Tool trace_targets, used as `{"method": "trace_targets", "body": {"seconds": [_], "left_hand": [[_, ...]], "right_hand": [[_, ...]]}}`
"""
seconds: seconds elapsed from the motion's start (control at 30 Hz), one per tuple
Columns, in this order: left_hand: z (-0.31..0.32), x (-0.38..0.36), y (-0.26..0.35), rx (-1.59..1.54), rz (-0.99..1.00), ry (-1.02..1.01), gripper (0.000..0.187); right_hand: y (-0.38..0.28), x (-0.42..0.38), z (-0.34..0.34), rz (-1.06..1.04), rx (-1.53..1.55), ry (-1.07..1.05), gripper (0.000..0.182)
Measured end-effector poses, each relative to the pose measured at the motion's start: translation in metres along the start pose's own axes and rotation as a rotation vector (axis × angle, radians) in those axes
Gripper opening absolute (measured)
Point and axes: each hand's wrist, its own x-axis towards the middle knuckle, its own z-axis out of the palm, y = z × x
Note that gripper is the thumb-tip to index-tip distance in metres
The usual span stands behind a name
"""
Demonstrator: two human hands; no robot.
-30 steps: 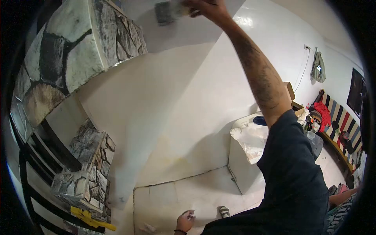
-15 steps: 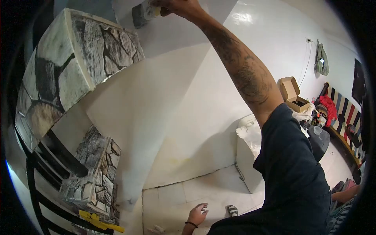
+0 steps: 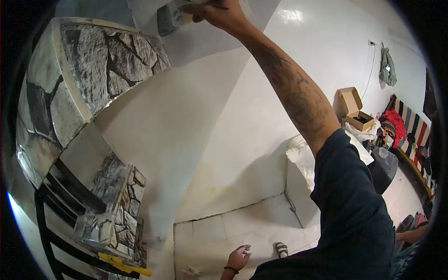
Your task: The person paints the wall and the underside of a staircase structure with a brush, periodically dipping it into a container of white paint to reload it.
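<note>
High at the top of the view, my right hand (image 3: 219, 13) is closed around a flat, wide tool (image 3: 171, 17), grey at its far end and pale near the fingers. The tool overlaps the grey-white wall (image 3: 200, 42) beside a stone-faced block (image 3: 133, 58). Part of the tool is hidden by the fingers and the frame's top edge. My tattooed right forearm stretches across the view. Low down, over the tiled floor (image 3: 207, 233), my left hand (image 3: 239, 258) has loosely bent, parted fingers with white on the tips. A dark band circles that wrist.
At lower left are a second stone-faced block (image 3: 123, 210), black railing bars (image 3: 70, 245) and a yellow object (image 3: 123, 266). A white box-like block (image 3: 301, 196) stands by the wall. Rightward are an open cardboard box (image 3: 357, 116), a striped seat (image 3: 413, 123) and a sandal (image 3: 281, 249).
The view has shifted slightly, with the upper stone block now further left and lower. My right hand still grips the tool near the same wall area; my left hand has barely moved.
</note>
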Motion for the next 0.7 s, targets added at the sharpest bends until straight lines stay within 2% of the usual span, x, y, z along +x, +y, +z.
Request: {"method": "trace_targets", "body": {"seconds": [0.1, 0.13, 0.23, 0.33, 0.43, 0.47, 0.7], "left_hand": [[0.014, -0.008, -0.006, -0.037, -0.051, -0.037, 0.036], [0.018, -0.009, -0.007, -0.042, -0.065, -0.051, 0.036], [0.022, -0.012, -0.002, -0.023, -0.021, -0.098, 0.037], [0.026, -0.011, -0.007, -0.039, 0.006, -0.093, 0.038], [0.028, -0.008, -0.007, 0.022, -0.006, -0.088, 0.038], [0.028, -0.008, -0.007, 0.016, -0.018, -0.089, 0.038], [0.034, -0.013, -0.014, -0.026, -0.088, -0.097, 0.038]], "right_hand": [[0.004, -0.015, 0.004, -0.017, 0.085, 0.022, 0.018], [0.0, -0.018, 0.001, -0.078, -0.152, 0.018, 0.021], [0.001, -0.022, 0.008, -0.241, -0.218, 0.055, 0.023], [-0.003, -0.028, 0.012, -0.187, -0.154, 0.048, 0.022], [-0.026, -0.034, 0.02, -0.109, -0.291, 0.036, 0.02], [-0.023, -0.034, 0.018, -0.212, -0.226, -0.023, 0.018], [-0.03, -0.04, 0.021, -0.116, -0.235, -0.033, 0.016]]}}
